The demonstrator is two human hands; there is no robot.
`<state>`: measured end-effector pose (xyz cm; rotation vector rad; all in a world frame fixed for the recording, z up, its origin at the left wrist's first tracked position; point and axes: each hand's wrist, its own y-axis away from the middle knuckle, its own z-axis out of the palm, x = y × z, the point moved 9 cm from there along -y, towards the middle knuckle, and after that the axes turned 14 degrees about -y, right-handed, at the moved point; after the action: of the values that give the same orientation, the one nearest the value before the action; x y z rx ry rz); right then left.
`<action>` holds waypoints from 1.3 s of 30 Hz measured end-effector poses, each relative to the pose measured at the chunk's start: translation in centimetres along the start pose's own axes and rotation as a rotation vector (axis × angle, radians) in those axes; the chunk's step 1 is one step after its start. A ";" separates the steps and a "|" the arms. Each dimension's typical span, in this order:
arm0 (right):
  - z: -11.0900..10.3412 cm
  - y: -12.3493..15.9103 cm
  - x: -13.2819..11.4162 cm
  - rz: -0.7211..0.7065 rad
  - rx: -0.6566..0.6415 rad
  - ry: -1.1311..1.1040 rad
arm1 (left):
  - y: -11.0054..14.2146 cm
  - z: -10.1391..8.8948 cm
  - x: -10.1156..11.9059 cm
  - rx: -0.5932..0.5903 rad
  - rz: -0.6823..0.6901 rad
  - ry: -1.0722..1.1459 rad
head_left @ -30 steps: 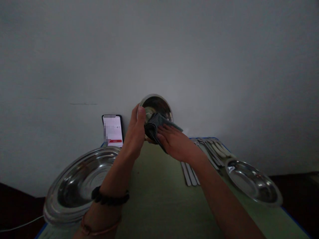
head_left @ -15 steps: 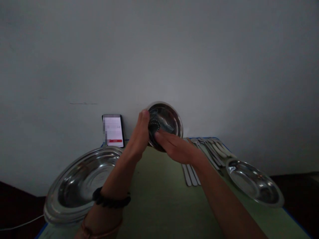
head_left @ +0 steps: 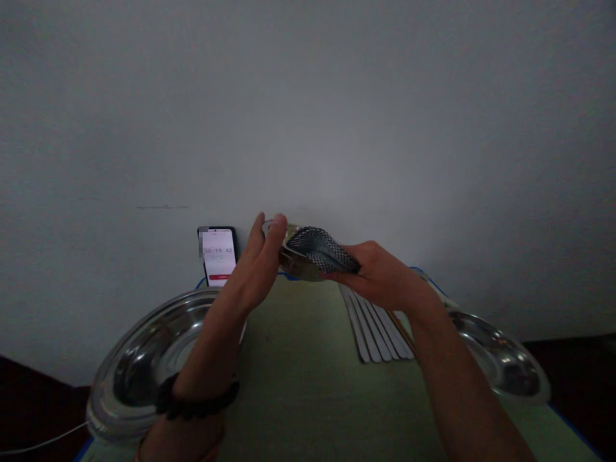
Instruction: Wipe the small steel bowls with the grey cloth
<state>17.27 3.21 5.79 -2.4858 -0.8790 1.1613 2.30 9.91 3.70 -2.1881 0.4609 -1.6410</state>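
Two arms reach forward over the green counter [head_left: 308, 398], your left wrist wearing a black bracelet [head_left: 197, 399]. Beside that forearm sits a wide metal basin [head_left: 108, 385], partly covered by it; opposite, beyond your right forearm, lies a shallow metal dish [head_left: 513, 359]. With both vessels out to the sides, the middle is probably meant as room for your arms.

Farther in, flat metal cutlery [head_left: 373, 330] lies in a neat row, handles toward you, perhaps so the pieces don't overlap; a thin brown stick [head_left: 403, 326] runs just beside it.

Beyond, raised near the counter's far edge, is the metal bowl [head_left: 302, 268]. Your left hand [head_left: 257, 273] grasps its left side, thumb at the rim, likely to steady it while leaving the other side accessible. Your right hand [head_left: 380, 273] has its fingers closed on a checkered cloth [head_left: 320, 247] that drapes over the rim; the fingertips underneath are partly hidden. The bowl is tilted, seemingly to suit that reach.

Farthest back, a phone [head_left: 220, 256] leans against the wall [head_left: 308, 115], presumably so its lit screen faces you.
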 end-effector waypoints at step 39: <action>0.2 -0.7 -0.9 -0.076 0.438 -0.162 | 1.2 0.3 4.2 -0.137 0.042 -0.215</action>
<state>16.39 3.16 6.50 -2.0149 -0.6632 1.3728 3.72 6.90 6.58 -2.4038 0.5667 -1.3694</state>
